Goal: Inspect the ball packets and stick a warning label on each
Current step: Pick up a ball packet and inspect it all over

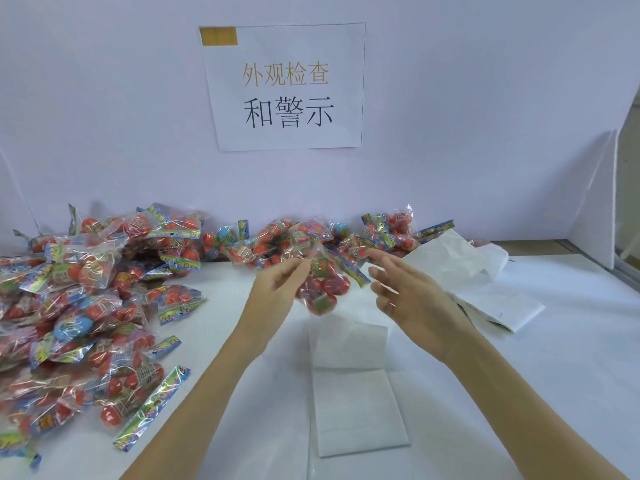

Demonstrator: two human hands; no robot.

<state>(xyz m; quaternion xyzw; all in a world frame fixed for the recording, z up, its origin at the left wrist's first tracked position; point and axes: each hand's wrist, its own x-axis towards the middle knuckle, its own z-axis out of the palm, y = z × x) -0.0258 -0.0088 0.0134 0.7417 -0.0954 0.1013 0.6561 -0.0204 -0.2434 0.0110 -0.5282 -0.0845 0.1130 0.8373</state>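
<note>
My left hand (277, 289) pinches a clear packet of red balls (325, 285) by its top and holds it above the white table (554, 375). The packet hangs with its colourful header strip pointing right. My right hand (405, 292) hovers just right of the packet, fingers spread and relaxed, holding nothing. Under the hands lies a white label sheet (356, 400), folded across its middle.
A big heap of ball packets (79, 306) covers the left of the table. A smaller heap (311, 237) lies along the back wall. Crumpled white backing sheets (485, 282) lie at the right. A paper sign (284, 88) hangs on the wall.
</note>
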